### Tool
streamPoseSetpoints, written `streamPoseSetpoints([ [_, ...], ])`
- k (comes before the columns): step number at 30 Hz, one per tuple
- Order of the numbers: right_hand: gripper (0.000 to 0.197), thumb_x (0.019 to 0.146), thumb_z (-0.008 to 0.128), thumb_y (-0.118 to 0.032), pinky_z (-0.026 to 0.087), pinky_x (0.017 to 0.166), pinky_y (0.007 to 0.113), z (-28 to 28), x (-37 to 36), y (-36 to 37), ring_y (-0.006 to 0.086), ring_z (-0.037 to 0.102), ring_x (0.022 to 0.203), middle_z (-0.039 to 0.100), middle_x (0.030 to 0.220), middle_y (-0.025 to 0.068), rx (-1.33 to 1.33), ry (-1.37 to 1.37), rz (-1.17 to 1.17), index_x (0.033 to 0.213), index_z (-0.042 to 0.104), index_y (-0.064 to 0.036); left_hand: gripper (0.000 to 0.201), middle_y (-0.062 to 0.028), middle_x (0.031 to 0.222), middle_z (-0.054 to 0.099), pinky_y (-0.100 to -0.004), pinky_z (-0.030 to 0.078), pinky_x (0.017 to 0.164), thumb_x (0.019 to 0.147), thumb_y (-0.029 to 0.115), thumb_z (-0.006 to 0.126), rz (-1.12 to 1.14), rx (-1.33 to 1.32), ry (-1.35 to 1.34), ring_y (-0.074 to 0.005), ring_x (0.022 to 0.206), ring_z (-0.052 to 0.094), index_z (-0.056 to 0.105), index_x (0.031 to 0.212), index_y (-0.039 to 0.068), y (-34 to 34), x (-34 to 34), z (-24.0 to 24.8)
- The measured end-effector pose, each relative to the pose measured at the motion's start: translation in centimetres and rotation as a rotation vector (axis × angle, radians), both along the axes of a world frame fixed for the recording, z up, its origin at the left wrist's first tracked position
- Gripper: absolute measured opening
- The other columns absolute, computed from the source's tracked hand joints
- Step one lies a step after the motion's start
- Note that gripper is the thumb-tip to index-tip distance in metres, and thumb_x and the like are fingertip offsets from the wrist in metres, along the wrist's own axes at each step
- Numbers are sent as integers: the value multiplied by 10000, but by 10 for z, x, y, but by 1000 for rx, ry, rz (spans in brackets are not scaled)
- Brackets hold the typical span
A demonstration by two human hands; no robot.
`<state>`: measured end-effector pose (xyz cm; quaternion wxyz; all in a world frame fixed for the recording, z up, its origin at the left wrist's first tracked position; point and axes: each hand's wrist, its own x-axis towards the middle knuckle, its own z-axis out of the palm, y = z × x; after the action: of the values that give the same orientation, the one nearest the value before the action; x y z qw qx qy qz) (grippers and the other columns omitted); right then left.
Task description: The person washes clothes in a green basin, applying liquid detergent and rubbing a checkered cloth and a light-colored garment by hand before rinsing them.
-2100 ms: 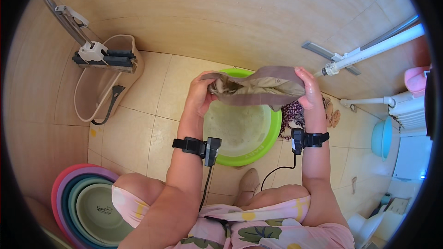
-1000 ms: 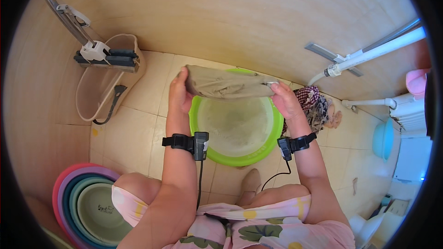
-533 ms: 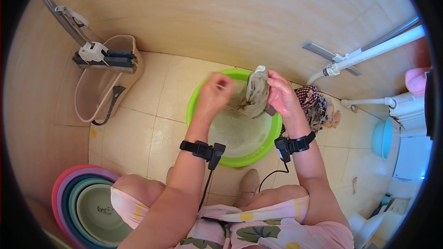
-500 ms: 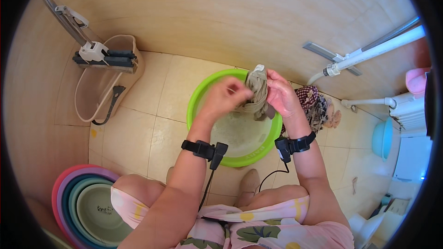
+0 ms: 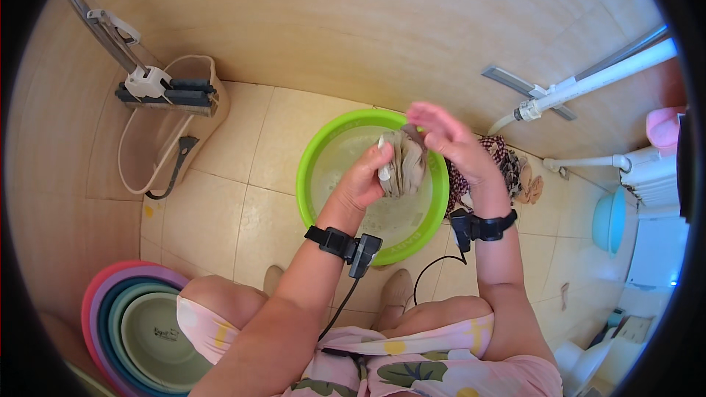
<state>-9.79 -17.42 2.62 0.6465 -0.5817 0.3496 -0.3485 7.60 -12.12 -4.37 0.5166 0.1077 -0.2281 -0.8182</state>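
A bright green round basin (image 5: 316, 147) with cloudy water stands on the tiled floor in front of me. Above it my left hand (image 5: 365, 178) grips a bunched, wet grey-brown cloth (image 5: 406, 163). My right hand (image 5: 450, 136) is against the cloth's right side with the fingers spread and pointing left over its top. Both wrists carry black bands with a small device and a cable.
A pile of patterned and tan laundry (image 5: 509, 169) lies right of the basin. Stacked coloured basins (image 5: 136, 323) sit at lower left. A beige tub with a mop clamp (image 5: 165, 114) stands at upper left. White pipes (image 5: 588, 84) run along the right wall; a blue basin (image 5: 607, 220) leans there.
The cloth was stretched wide between both hands, then folded and bunched. Now my left hand clutches the bundle and my right hand has opened against it.
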Motion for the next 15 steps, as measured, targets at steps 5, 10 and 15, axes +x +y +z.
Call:
streamPoseSetpoints([
  [5, 232, 874, 645, -208, 447, 810, 256, -39, -14, -1, 102, 562, 887, 608, 944, 2, 135, 80, 145, 1042, 578, -64, 450, -63, 997, 602, -279, 490, 726, 742, 211, 761, -109, 21, -441, -130, 842, 595, 561, 1106, 38, -5, 12, 13],
  [10, 98, 867, 638, -174, 448, 728, 225, -46, -17, -7, 67, 557, 806, 603, 851, -37, 405, -288, -70, 913, 590, -102, 324, -21, 990, 574, -268, 460, 739, 766, 179, 728, 226, -219, -1216, -130, 824, 571, 565, 1010, 41, -10, 30, 6],
  [15, 202, 881, 631, -239, 458, 745, 241, -57, -23, -12, 91, 566, 835, 608, 894, -9, 484, -297, -193, 995, 595, -76, 225, 16, 958, 587, -256, 463, 757, 866, 183, 642, -15, -125, -897, -101, 838, 570, 562, 1047, 75, -12, 28, -3],
])
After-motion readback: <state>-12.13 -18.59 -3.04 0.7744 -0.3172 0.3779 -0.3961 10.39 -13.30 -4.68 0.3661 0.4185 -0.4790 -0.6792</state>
